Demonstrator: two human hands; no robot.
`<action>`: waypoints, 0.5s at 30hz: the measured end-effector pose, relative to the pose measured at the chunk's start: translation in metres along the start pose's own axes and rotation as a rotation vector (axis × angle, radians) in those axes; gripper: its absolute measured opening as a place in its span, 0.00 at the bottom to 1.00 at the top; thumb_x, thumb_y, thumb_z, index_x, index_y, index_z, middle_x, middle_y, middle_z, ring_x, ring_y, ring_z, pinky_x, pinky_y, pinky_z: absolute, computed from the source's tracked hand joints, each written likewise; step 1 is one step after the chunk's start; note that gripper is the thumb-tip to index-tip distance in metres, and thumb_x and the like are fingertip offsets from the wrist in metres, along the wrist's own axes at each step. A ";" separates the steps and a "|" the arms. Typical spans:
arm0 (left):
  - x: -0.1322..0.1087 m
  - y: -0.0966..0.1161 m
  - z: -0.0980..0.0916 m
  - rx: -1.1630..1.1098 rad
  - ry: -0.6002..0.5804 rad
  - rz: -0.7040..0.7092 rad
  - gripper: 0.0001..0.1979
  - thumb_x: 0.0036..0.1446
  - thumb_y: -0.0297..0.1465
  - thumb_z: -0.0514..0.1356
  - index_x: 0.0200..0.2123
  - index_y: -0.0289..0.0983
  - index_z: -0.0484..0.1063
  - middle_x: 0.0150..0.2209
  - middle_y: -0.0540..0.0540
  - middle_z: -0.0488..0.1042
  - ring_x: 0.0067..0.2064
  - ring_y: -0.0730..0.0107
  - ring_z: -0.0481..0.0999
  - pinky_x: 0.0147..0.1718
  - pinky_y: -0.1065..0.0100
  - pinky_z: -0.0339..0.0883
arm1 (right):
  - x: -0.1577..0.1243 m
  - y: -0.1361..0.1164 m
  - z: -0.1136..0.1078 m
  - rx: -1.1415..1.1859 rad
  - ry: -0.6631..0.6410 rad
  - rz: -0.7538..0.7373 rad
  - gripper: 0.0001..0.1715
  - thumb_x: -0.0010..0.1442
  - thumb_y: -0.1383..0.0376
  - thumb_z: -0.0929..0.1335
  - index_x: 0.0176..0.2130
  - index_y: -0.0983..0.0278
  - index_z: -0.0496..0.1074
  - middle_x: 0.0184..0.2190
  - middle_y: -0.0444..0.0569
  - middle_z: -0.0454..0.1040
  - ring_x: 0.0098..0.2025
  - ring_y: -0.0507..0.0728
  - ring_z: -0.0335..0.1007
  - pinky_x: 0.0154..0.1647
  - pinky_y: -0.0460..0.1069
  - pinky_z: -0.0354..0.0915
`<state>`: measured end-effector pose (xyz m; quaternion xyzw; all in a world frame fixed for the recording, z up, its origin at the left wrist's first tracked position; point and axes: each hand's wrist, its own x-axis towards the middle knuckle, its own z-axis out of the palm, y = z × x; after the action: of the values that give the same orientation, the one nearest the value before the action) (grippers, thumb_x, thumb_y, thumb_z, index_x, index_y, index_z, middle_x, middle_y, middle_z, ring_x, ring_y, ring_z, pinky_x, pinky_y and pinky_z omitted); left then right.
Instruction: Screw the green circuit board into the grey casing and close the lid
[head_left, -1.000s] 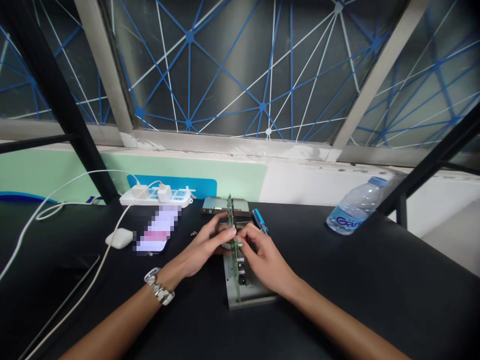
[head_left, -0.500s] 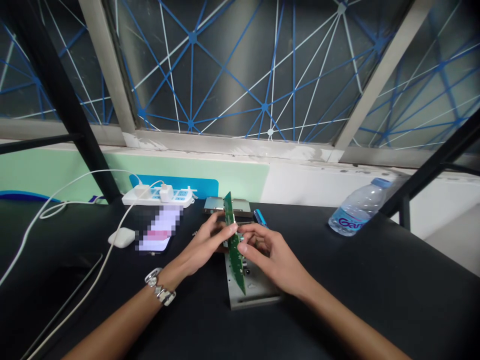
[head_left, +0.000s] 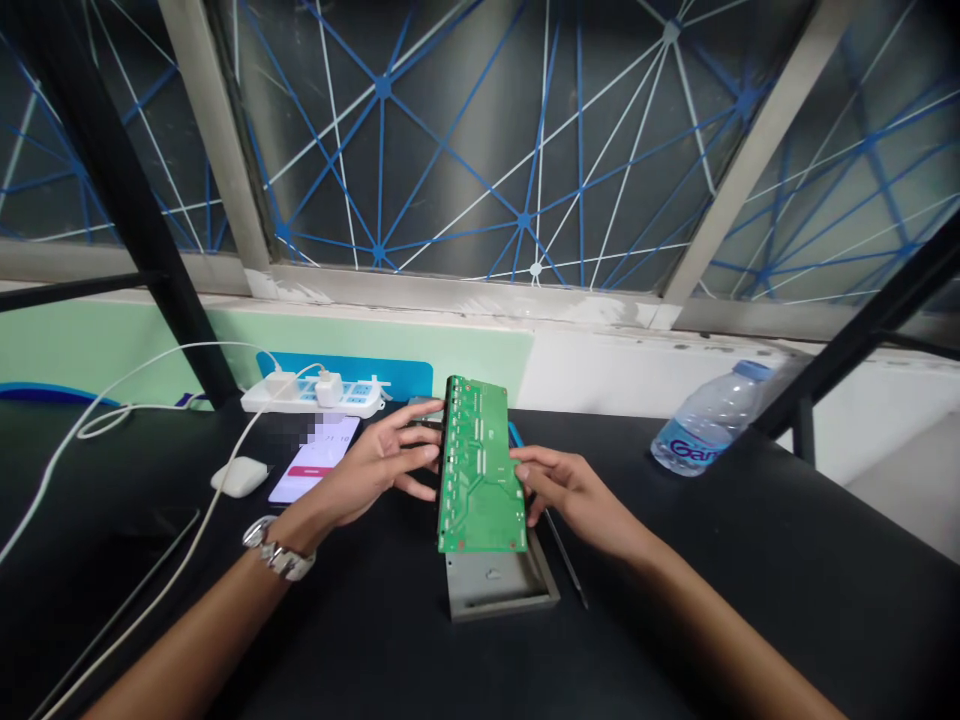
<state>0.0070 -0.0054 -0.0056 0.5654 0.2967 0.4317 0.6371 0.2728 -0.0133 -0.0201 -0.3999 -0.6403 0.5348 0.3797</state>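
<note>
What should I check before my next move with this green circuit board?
1. Left hand holds the green circuit board at its left edge: ok.
2. Right hand holds its right edge: ok.
3. Board's lower edge clear of the grey case below: cannot tell.
4. Screwdriver lies outside the case: ok.
5. Water bottle capped, apart from the board: ok.

Green circuit board (head_left: 480,480), flat side up, above grey case (head_left: 499,588)
</note>
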 end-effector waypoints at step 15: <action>0.000 -0.029 0.028 -0.137 -0.002 0.031 0.27 0.56 0.34 0.65 0.58 0.42 0.63 0.55 0.39 0.66 0.59 0.54 0.64 0.55 0.55 0.61 | -0.010 -0.010 0.032 -0.118 -0.039 -0.097 0.23 0.67 0.54 0.62 0.57 0.57 0.70 0.46 0.47 0.76 0.45 0.57 0.71 0.53 0.55 0.65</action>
<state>0.0375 -0.0182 -0.0290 0.5254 0.2572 0.4602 0.6678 0.2460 -0.0360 -0.0154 -0.3797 -0.6966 0.4848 0.3681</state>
